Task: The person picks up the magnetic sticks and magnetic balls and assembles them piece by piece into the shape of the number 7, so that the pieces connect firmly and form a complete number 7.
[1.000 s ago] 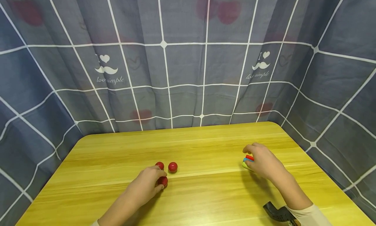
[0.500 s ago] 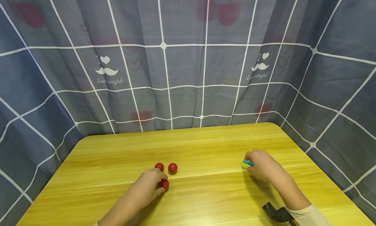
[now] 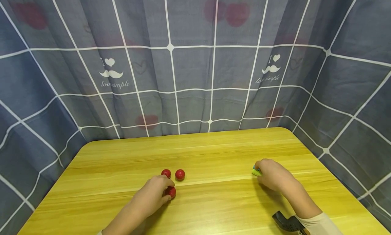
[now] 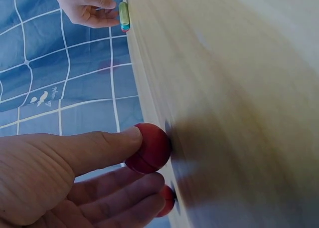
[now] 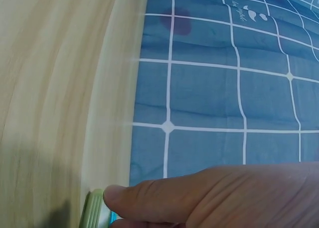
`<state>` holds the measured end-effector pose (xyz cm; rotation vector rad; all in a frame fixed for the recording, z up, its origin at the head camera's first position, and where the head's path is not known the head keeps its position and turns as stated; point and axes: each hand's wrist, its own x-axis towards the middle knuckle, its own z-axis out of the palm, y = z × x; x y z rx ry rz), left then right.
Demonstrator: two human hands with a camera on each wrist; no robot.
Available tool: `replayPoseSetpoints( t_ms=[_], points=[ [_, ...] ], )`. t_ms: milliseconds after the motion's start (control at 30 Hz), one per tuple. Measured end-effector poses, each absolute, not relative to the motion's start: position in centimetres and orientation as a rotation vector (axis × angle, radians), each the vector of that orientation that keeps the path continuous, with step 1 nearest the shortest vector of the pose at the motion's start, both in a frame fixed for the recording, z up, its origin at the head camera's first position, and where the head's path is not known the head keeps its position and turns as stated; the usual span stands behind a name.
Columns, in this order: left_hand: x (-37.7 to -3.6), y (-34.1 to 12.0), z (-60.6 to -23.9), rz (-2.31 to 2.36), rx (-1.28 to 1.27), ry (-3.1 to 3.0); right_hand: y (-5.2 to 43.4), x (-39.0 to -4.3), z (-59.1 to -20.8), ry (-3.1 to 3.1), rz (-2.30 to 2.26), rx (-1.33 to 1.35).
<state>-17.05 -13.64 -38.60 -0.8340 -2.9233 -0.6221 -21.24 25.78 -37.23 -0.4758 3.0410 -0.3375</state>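
My left hand (image 3: 151,196) pinches a glossy red ball (image 3: 172,192) low over the yellow wood table, thumb on the near side. In the left wrist view the thumb presses this red ball (image 4: 151,149), with the fingers behind it. Just beyond the hand lie two more red balls, one by the fingers (image 3: 166,173) and another to its right (image 3: 180,174). On the right, my right hand (image 3: 273,173) grips a small bundle of ridged coloured sticks. Its thumb meets the green stick (image 5: 94,208); a blue stick (image 5: 113,217) shows beside it. The fingers mostly hide the rest.
The wooden table (image 3: 213,153) has rounded far corners. A grey-blue checked curtain (image 3: 192,69) hangs behind it and along both sides. A black wrist mount (image 3: 288,222) sticks out from the right sleeve.
My right hand has come down over the coloured sticks and its fingers have closed, covering the red one and most of the blue. My left hand and its ball have shifted slightly nearer.
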Motion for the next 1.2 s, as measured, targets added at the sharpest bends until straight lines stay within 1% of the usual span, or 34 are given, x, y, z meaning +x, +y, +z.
replayPoseSetpoints(
  t_ms=[267, 667, 933, 1200],
  points=[
    [-17.2, -13.7, -38.6, -0.609, -0.841, -2.936, 25.7, -21.4, -37.4, 3.045, -0.35, -0.455],
    [-17.2, -13.8, -38.7, -0.601, -0.871, -2.926, 25.8, -21.2, -37.9, 3.053, -0.437, -0.526],
    [-17.2, -13.5, -38.9, -0.616, -0.879, -2.925, 25.7, -21.2, -38.3, 3.031, -0.474, -0.503],
    [-17.1, -13.3, -39.0, -0.633, -0.904, -2.917, 25.3, -21.3, -38.7, 3.049, -0.451, -0.539]
  ],
)
